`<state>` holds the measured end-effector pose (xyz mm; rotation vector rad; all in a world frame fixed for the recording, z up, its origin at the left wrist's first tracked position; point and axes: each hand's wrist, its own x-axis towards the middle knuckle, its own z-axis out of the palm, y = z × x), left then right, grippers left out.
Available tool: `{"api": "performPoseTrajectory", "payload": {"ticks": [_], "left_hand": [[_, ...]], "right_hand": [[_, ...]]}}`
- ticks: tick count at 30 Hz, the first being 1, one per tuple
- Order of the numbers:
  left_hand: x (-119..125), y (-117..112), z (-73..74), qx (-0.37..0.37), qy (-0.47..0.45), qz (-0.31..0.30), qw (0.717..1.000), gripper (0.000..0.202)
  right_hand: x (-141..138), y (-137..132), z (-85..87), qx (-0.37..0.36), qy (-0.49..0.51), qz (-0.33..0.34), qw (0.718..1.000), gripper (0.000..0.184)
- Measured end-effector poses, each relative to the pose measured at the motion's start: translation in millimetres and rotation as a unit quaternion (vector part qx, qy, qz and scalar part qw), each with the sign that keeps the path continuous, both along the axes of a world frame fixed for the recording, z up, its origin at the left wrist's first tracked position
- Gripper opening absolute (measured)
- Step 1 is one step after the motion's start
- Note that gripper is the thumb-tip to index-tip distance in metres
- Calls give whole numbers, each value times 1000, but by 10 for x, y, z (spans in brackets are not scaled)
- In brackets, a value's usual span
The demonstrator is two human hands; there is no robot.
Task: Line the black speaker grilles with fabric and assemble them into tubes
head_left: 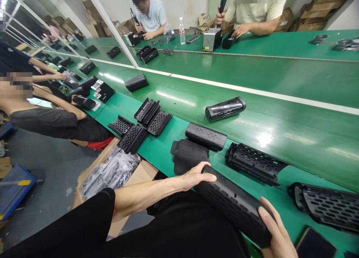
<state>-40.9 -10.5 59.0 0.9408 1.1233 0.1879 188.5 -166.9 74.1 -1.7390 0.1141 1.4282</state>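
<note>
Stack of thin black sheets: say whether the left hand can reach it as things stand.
Probably not freely: the left hand is close to the stack, with nothing visible between, but it holds the long black perforated casing.

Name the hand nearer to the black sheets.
Left. The left hand is just beside the black sheets; the right hand is farther off, at the other end of the black casing.
</note>
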Motion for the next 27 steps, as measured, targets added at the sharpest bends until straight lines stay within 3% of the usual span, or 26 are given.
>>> {"api": "performPoseTrajectory", "payload": {"ticks": [4, 7, 9, 13, 16, 18, 23, 27], "left_hand": [[-106, 1, 36, 97, -57, -39, 993, 80], [-112, -38, 5, 121, -107, -30, 986, 83], [-70, -38, -44, 123, -94, -17, 988, 79], [44, 116, -109, 53, 18, -31, 998, 66], [68, 281, -69, -58, -15, -72, 996, 74], [58, 340, -45, -94, -58, -85, 990, 78], [78, 244, -179, -71, -73, -35, 994, 65], [100, 149, -253, -61, -69, -3, 996, 64]], "right_hand": [[-7, -66, 61, 37, -62, 79, 994, 93], [-3, -88, -35, 68, -92, 47, 992, 99], [4, -65, -99, 65, -87, 12, 994, 102], [58, 18, -122, -13, -5, 17, 1000, 90], [120, 36, -87, -38, 45, 15, 998, 83], [145, 19, -82, -22, 41, 8, 999, 84], [132, -38, -176, 46, 8, -10, 999, 73], [116, -56, -220, 39, -9, 2, 999, 73]]}}
